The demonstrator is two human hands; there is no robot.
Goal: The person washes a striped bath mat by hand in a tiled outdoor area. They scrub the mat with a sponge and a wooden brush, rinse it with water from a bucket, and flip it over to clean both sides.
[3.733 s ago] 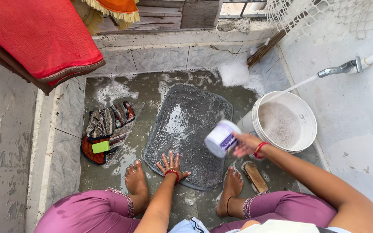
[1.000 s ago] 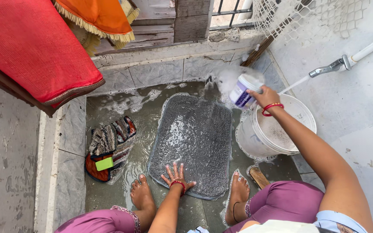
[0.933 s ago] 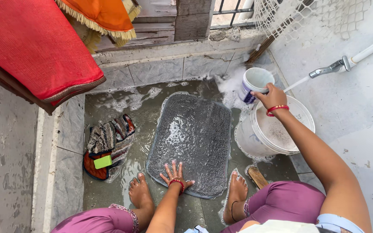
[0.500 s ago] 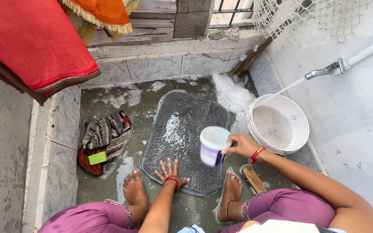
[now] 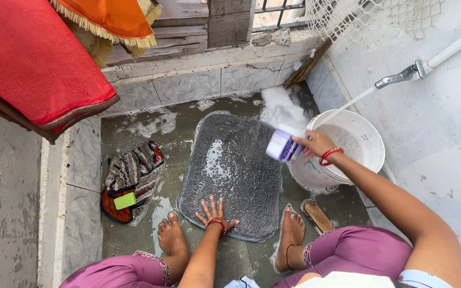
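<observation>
The right hand grips a white mug with a purple side, tipped on its side over the right edge of the grey mat, just beside the bucket. The left hand lies open, fingers spread, palm down on the near edge of the mat. The mat lies flat in the middle of the wet floor, soaked, with foam at its centre.

The white bucket stands at the floor's right edge, touching the mat's right side; a thin stream of water runs into it from the tap on the right wall. Suds pile at the far right corner, next to a broom leaning there. At the left edge of the floor lies a striped rug, bunched up, with a green soap bar on it. A wooden brush lies on the floor near the right foot, between the mat and the bucket. The left foot stands between the striped rug and the mat. A red cloth and an orange fringed one hang over the far left, above the stone kerb.
</observation>
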